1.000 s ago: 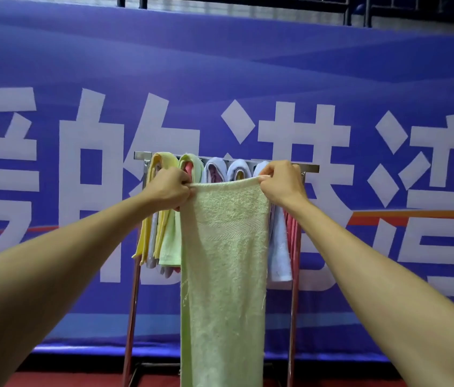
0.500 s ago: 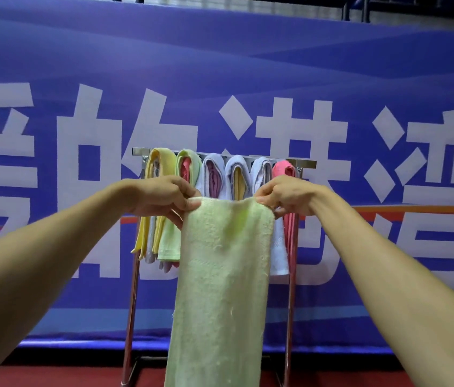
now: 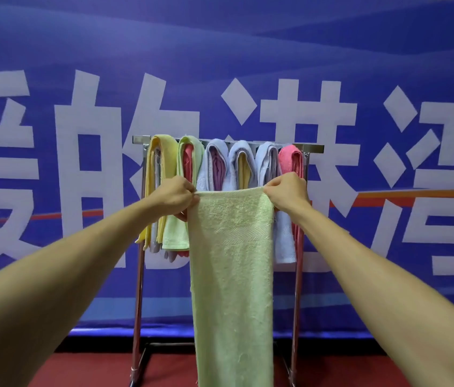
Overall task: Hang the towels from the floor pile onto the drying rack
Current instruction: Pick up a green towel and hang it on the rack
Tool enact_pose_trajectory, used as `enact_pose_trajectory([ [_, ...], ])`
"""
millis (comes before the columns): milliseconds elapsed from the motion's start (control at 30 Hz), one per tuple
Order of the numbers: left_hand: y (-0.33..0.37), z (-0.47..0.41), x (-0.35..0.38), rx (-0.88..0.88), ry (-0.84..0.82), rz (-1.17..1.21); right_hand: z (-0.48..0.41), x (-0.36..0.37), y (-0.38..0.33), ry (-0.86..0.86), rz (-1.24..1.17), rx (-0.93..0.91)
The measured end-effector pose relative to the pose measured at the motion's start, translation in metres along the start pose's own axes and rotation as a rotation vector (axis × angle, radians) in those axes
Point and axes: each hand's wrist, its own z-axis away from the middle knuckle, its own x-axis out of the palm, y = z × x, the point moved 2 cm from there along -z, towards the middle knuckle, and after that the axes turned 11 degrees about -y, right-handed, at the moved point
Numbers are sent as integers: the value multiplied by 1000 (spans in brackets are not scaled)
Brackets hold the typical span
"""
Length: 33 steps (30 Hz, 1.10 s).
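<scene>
Since a second ago the pale green towel has sunk from rail height to mid-frame and been stretched flat, left hand and right hand each pinching a top corner, so it seems not yet hung on the drying rack.

1. Front towel: pale yellow-green, plain terry; herringbone band across upper part, same col.
2. Rack: silver metal; uprights show reddish tint.
3. Hung towels, L to R: yellow towel; green towel, lt green w/ pink in fold; 3rd towel, pale blue-white w/ purple in fold; 4th towel, pale blue-white w/ yellow in fold; 5th towel, pale blue-white; pink towel.
4. Banner: blue, lighter wavy bands, big white characters, orange-red stripe.
5. Floor: dark red.
</scene>
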Motion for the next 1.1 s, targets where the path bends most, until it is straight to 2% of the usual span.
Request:
enact_pose_trajectory([
  [67,-3,-2,4,1,16,76,-1,1,2,-15,-113,85],
  [167,-5,-2,9,-12,9,232,4,4,6,-66,-427,226],
  [233,-1,-3,16,-29,14,340,11,11,7,-87,-577,247],
  [333,9,-7,31,-35,17,512,18,28,9,-105,-678,254],
  [533,10,-14,55,-48,115,686,23,42,-3,-217,-630,167],
  [633,10,-14,64,-37,189,675,26,44,-6,-228,-573,128],
  [867,8,-14,69,-11,217,581,28,46,-8,-259,-606,108],
  [1100,4,-13,76,-45,289,673,25,58,-7,-288,-587,108],
])
